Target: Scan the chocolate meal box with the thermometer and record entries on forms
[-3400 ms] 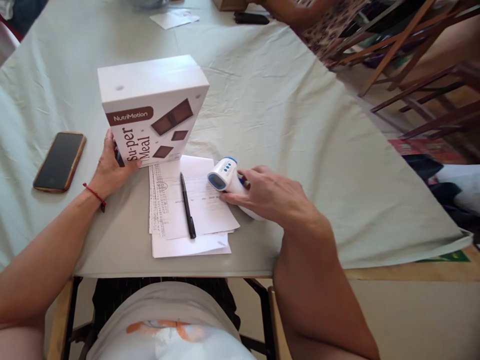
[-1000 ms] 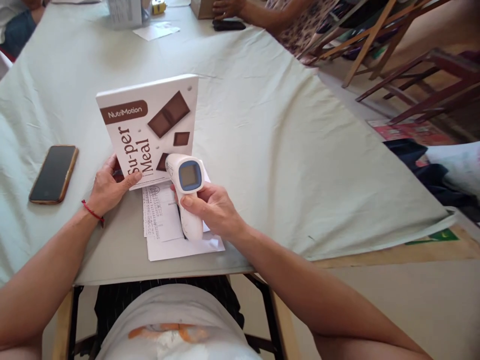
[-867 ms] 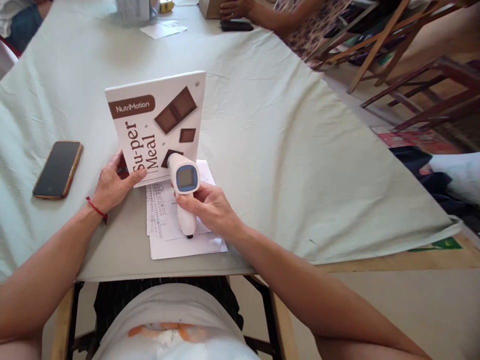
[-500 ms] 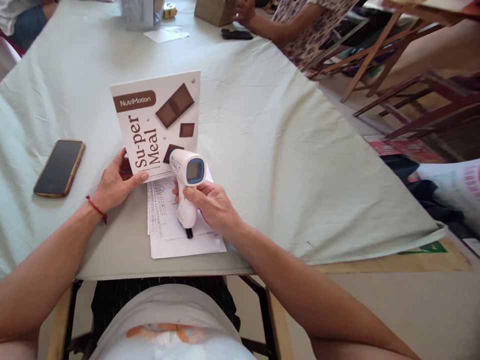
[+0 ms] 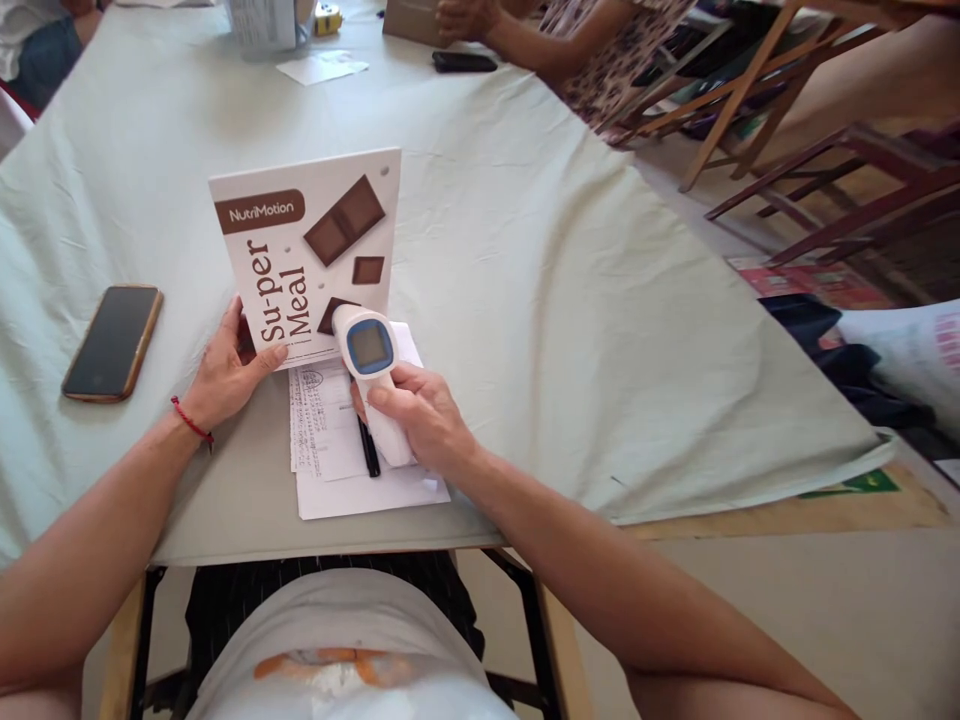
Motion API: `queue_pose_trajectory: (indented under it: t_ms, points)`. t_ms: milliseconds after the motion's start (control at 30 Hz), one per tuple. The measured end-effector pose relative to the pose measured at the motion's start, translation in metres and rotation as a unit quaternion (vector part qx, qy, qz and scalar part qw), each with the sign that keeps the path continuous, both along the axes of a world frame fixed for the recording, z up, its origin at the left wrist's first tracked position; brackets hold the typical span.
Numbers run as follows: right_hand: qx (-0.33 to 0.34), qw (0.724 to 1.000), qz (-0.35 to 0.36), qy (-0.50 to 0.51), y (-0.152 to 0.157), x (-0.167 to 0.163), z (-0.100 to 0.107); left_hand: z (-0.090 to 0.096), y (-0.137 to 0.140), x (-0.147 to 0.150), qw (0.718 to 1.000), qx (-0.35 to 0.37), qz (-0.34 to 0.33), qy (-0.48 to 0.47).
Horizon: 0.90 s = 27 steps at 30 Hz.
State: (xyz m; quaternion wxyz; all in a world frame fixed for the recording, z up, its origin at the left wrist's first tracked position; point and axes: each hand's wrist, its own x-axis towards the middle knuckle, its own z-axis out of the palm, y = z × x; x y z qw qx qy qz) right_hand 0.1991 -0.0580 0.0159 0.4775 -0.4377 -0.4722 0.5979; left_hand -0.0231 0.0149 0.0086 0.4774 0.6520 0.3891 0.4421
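My left hand (image 5: pixel 234 368) grips the lower left corner of a white box (image 5: pixel 289 265) printed "NutriMotion Su-per Meal" with brown chocolate pieces. The box stands tilted with its front toward me. In my right hand (image 5: pixel 420 415) is a white infrared thermometer gun (image 5: pixel 386 432), its blue-rimmed screen facing me and its head close to the box's lower right part. Any reading on the screen is too faint to make out. Under them lie papers (image 5: pixel 322 495) with handwriting, and a black pen (image 5: pixel 368 447) rests on top, partly hidden by the thermometer hand.
A phone (image 5: pixel 112 342) lies left of my left hand on the pale green tablecloth (image 5: pixel 510 250). Toward the far edge are a clear container (image 5: pixel 266 25), a yellow item (image 5: pixel 328 19), a paper scrap (image 5: pixel 322 68) and a black object (image 5: pixel 463 62). Another person's hands (image 5: pixel 471 20) touch a brown box (image 5: pixel 411 22).
The thermometer has tilted, its head dipping left and its handle swinging right, which uncovers more of the pen. The box has shifted slightly left and down in view.
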Motion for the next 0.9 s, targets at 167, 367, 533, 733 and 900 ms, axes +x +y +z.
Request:
queue_pose_trajectory:
  t_ms: [167, 367, 533, 733, 900]
  points:
    - [-0.009, 1.0, -0.006, 0.005, -0.001, 0.0, 0.005, 0.0, 0.001, 0.002, 1.0, 0.002, 0.015, 0.023]
    - [-0.031, 0.999, 0.012, 0.008, 0.0, -0.002, 0.001, -0.001, 0.002, 0.003, 0.999, 0.011, 0.032, 0.039]
    - [-0.035, 0.999, 0.02, -0.005, 0.002, -0.001, -0.006, -0.003, 0.002, 0.001, 0.998, 0.009, 0.047, 0.048]
    - [0.017, 0.998, 0.056, -0.035, -0.001, 0.0, 0.003, 0.0, 0.002, 0.001, 0.998, 0.001, 0.035, 0.047]
    - [0.011, 0.997, 0.071, 0.001, -0.003, 0.0, 0.007, 0.002, 0.001, 0.001, 0.999, -0.005, 0.031, 0.038]
